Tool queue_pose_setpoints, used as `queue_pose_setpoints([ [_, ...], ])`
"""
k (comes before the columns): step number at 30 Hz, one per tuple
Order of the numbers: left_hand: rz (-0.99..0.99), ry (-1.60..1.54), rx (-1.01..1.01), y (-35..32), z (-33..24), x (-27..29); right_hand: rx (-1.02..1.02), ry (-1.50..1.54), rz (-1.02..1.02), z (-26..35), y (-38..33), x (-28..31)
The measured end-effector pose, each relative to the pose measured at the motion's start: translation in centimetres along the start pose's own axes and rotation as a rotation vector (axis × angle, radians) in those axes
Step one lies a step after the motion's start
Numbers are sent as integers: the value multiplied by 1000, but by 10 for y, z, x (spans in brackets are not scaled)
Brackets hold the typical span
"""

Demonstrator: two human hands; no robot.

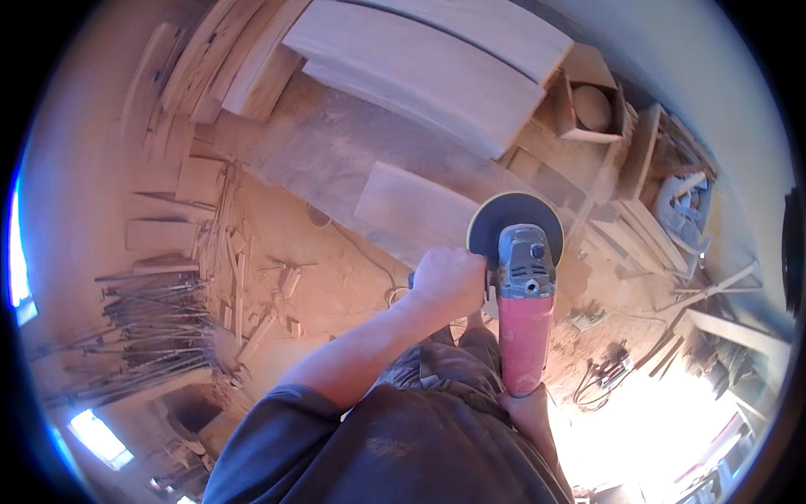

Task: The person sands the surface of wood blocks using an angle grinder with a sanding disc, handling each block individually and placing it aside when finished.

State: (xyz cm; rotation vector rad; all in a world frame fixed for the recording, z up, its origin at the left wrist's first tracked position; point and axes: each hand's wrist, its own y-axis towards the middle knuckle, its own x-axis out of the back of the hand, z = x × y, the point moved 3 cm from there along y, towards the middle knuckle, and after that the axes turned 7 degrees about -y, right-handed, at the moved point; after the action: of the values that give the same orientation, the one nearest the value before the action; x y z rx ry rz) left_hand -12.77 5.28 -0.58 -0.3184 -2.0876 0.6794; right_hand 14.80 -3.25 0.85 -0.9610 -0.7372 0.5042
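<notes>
A red and grey angle grinder (525, 336) is held out in front of my body, its grey head pointing away from me. At its far end sits a round dark disc (484, 238) with a yellow rim. My left hand (449, 281) is closed in a fist round the side handle, left of the head. Lower down, my right hand (527, 410) grips the rear of the red body, its fingers mostly hidden beneath it. Just beyond the disc, a pale flat board (411, 202) lies on a dusty work surface (306, 147); whether they touch I cannot tell.
Large pale wooden panels (420, 80) lie at the far side. Boxes (592, 109) stand far right. Planks (252, 76) lean far left, with several long bar clamps (155, 323) below. Wood scraps (285, 281) and a corded tool (617, 365) lie on the dusty floor.
</notes>
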Motion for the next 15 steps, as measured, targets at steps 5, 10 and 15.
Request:
queue_pose_setpoints([
  [5,-17,49,-204,14,-66,-34,-33,77,-82,-64,-13,22],
  [10,64,43,-264,24,-121,-59,-198,226,-82,-88,-31,42],
  [15,53,34,-287,22,-125,-63,-205,268,-86,-98,-34,37],
])
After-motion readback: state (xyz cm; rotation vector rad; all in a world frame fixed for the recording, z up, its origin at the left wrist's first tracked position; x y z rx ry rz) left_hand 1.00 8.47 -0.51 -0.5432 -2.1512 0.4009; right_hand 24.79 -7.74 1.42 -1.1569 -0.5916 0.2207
